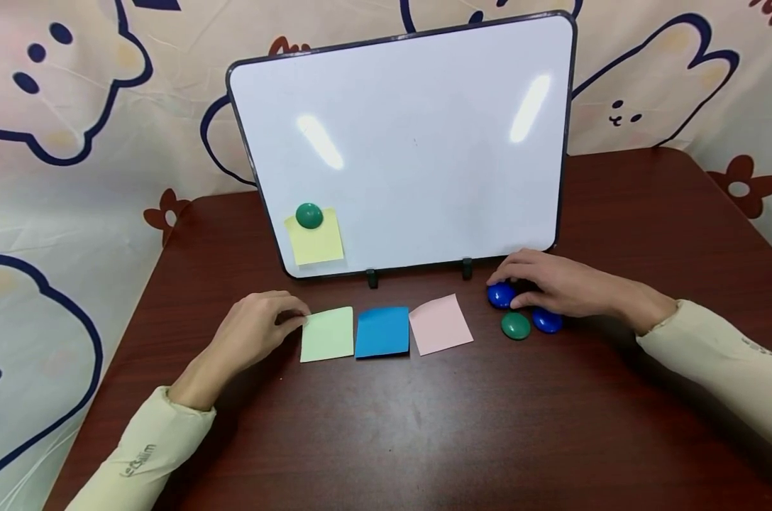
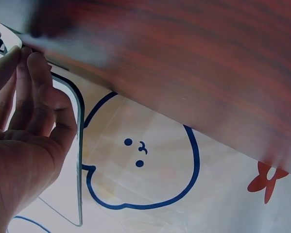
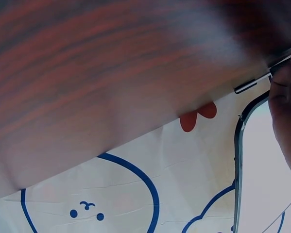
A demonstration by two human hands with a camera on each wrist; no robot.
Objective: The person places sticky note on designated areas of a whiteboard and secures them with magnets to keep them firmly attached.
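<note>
My left hand (image 1: pixel 253 328) pinches the upper left corner of a pale green sticky note (image 1: pixel 327 335) on the table; the left wrist view also shows this hand (image 2: pixel 33 121), thumb and fingertips together at the paper. Beside that note lie a blue sticky note (image 1: pixel 382 332) and a pink sticky note (image 1: pixel 440 325). With thumb and fingers around a round blue magnet (image 1: pixel 501 295), my right hand (image 1: pixel 555 284) grips it at the tabletop. Under and beside this hand are a second blue magnet (image 1: pixel 547 321) and a green magnet (image 1: pixel 516 326). The right wrist view catches only part of the hand (image 3: pixel 287 111).
A whiteboard (image 1: pixel 418 163) with a dark frame stands behind the notes on small black feet (image 1: pixel 372 278). On its lower left, a green magnet (image 1: pixel 309 216) holds a yellow sticky note (image 1: pixel 317 245). Patterned cloth (image 1: pixel 188 92) hangs behind the dark wooden table (image 1: pixel 411 433).
</note>
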